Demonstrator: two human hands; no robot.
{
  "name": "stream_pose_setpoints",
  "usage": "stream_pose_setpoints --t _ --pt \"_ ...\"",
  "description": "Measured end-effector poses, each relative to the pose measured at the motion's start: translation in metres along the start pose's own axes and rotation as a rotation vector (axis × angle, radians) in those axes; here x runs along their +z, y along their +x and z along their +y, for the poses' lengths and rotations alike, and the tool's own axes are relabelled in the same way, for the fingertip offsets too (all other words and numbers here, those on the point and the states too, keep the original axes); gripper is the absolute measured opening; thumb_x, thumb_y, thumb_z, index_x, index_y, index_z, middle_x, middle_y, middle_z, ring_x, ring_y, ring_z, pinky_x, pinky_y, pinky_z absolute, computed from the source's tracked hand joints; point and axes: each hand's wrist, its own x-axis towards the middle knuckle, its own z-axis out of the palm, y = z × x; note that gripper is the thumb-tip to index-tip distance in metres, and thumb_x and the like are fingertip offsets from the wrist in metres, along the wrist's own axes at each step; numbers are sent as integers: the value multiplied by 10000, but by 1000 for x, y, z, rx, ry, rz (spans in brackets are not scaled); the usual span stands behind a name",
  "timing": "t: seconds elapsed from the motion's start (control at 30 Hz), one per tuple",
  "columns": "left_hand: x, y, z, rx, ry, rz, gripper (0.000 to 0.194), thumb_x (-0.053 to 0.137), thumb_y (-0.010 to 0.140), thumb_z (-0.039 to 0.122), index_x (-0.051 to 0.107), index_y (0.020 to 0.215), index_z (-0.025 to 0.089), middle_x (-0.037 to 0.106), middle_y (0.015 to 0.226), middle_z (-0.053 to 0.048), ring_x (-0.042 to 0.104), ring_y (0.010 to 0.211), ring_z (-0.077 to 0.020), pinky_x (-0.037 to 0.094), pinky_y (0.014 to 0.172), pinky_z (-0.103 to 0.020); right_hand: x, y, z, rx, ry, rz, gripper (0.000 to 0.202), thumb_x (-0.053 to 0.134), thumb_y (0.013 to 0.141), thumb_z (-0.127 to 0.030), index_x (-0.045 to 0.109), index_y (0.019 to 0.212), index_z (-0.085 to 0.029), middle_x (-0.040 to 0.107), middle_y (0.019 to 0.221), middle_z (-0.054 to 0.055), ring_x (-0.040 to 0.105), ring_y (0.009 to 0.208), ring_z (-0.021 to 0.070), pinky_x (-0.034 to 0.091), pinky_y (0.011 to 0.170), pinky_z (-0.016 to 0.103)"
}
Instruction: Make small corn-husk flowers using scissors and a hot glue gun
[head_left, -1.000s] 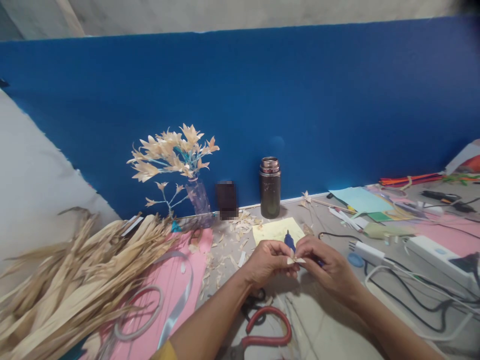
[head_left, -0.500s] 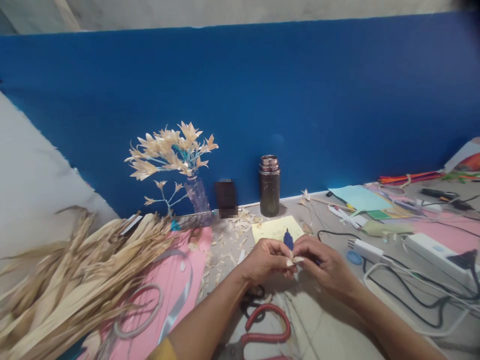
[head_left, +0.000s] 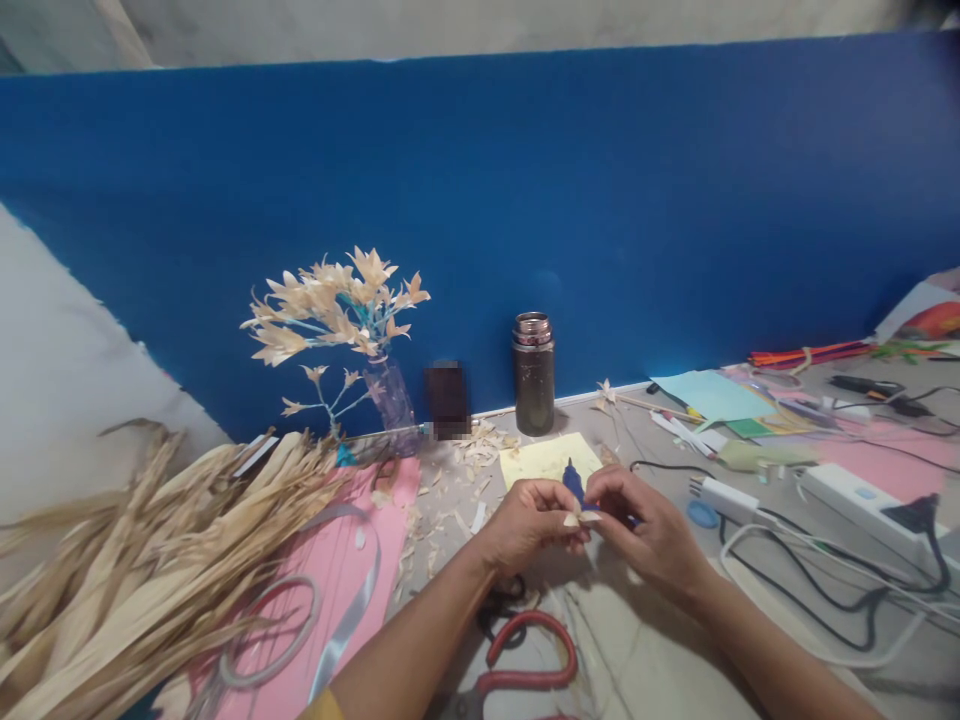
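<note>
My left hand (head_left: 531, 522) pinches a small cream-coloured husk flower (head_left: 582, 519) between thumb and fingertips. From the other side, my right hand (head_left: 646, 530) closes its thumb and fingers at the same petals, and the two hands nearly touch. Just beyond the fingertips a dark blue pointed nozzle (head_left: 572, 477) rises; whether a hand holds it is hidden. Behind it lies a pale yellow sheet of paper (head_left: 544, 456). Red-handled scissors or pliers (head_left: 536, 680) rest in front of my hands, partly cut off by the bottom edge.
Dried corn husks (head_left: 112, 570) pile at the left beside pink paper (head_left: 330, 585) with a ribbon. Husk flowers (head_left: 322, 305) stand in a clear bottle (head_left: 393, 410). A dark flask (head_left: 534, 390) is at the back. Cables and a white power strip (head_left: 862, 515) lie right.
The view has shifted slightly, so most things sit a little further left. Both hands keep their pinch on the petals, with only small finger movement.
</note>
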Motion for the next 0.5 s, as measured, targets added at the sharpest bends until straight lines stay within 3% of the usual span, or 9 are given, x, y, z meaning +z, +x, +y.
stream_pose_setpoints --t 0.2,0.5 --pt "1 0 0 -29 -36 10 381 919 546 313 632 711 125 710 615 -49 625 492 -125 475 527 -218 3 1 4 -174 57 9 157 591 892 -101 633 794 -217 651 780 31 626 753 178 495 663 282" --pt "-3 1 -7 20 -32 -16 402 922 564 324 606 723 133 692 630 -27 617 500 -112 475 541 -215 7 -2 6 -139 52 4 162 572 901 -114 610 785 -221 642 773 16 624 735 164 484 658 263"
